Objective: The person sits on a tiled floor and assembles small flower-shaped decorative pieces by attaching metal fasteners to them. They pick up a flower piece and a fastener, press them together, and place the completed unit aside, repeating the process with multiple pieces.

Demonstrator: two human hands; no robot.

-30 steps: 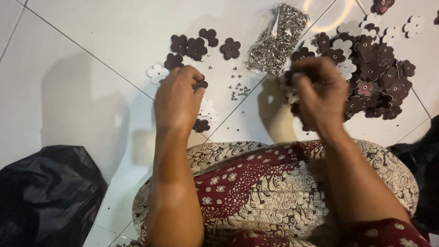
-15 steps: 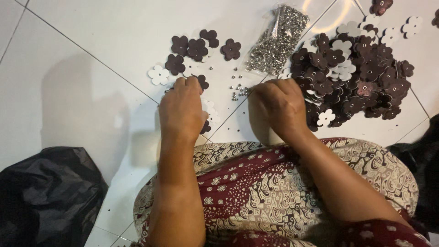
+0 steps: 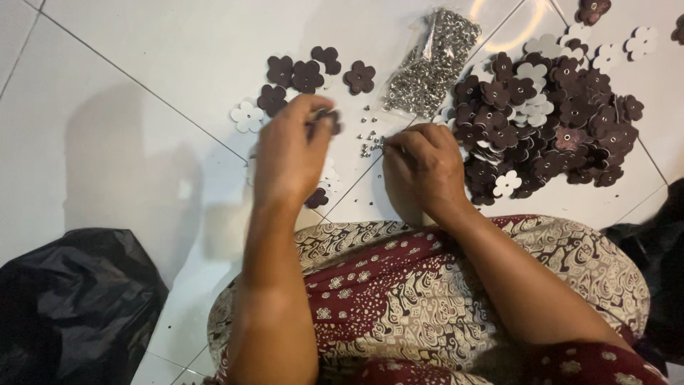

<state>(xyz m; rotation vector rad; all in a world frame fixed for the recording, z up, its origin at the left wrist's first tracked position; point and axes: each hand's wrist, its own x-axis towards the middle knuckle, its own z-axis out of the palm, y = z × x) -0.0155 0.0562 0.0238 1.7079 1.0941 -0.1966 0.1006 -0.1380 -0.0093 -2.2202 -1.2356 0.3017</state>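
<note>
The right hand [image 3: 422,165], which a second earlier had been up at the big heap of dark flowers [image 3: 548,121], had dropped to the loose rivets [image 3: 370,139] on the floor, fingertips pinched, apparently on one. The left hand [image 3: 292,153] had lifted slightly, its grip clenched on a dark flower cutout [image 3: 329,120]. So a fresh piece seemed ready for riveting, beside the rivet bag [image 3: 431,64]

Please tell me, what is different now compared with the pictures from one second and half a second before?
The right hand left the big pile of dark flower pieces and came down to the loose small metal studs on the floor. The left hand stayed near its place and holds a dark flower piece. The bag of studs and the black bag did not move.
</note>
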